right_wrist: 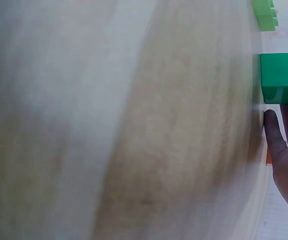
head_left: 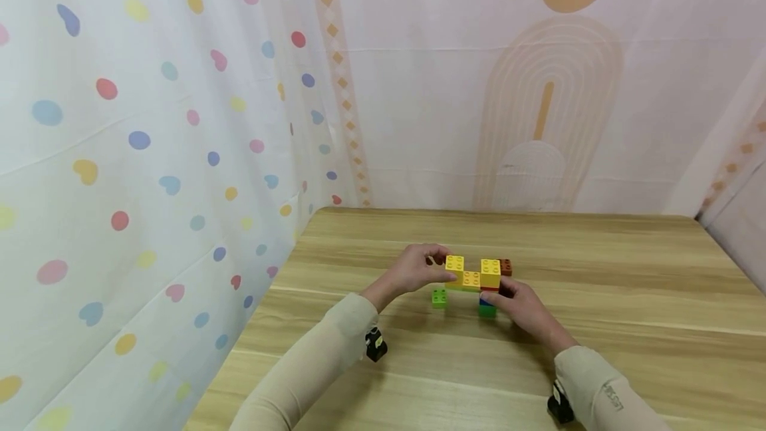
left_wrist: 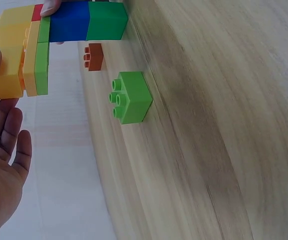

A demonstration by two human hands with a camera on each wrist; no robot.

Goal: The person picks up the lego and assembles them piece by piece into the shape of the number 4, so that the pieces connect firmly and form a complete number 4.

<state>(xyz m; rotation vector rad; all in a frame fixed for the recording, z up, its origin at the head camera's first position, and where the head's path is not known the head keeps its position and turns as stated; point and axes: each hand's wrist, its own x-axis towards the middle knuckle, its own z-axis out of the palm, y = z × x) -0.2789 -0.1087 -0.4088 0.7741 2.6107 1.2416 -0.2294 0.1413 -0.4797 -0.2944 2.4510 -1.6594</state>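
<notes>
A joined build of toy bricks stands on the table, with a blue brick on a dark green brick as its column. Across the top run thin lime and orange-yellow layers, with a yellow brick at each end and some red under the right one. My left hand pinches the left yellow brick between thumb and fingers. On the other side, my right hand grips the build below the right yellow brick, its thumb near the red and blue parts. Some right fingers are hidden behind the bricks.
A loose lime green brick sits on the wooden table beneath the overhanging left end. Behind the right side is a reddish-brown brick. Patterned curtains hang at the table's back and left.
</notes>
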